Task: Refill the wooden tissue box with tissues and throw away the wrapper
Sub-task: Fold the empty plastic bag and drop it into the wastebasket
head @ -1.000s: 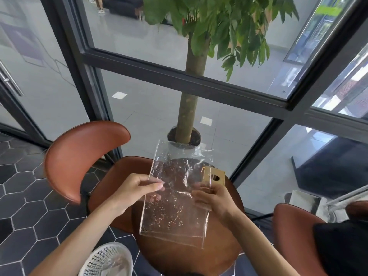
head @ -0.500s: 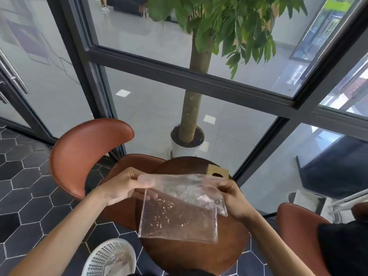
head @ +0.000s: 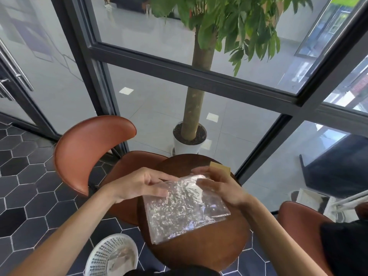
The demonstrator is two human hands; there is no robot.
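A clear, crinkled plastic wrapper [head: 185, 210] lies folded over the round dark wooden table [head: 199, 250]. My left hand [head: 139, 184] pinches its upper left edge. My right hand [head: 221, 186] holds its upper right edge, fingers curled over the fold. The wooden tissue box [head: 221, 168] stands just behind my right hand; only its light top corner shows, the rest is hidden by my fingers.
A white mesh waste basket [head: 111, 255] sits on the hexagon-tiled floor at the lower left, beside the table. Brown chairs stand left [head: 89, 148] and right [head: 302, 222]. A potted tree [head: 189, 140] stands behind the table, by the glass wall.
The wrapper, earlier held up flat and open, has been folded in half downward and brought lower toward the tabletop. Both hands dropped with it.
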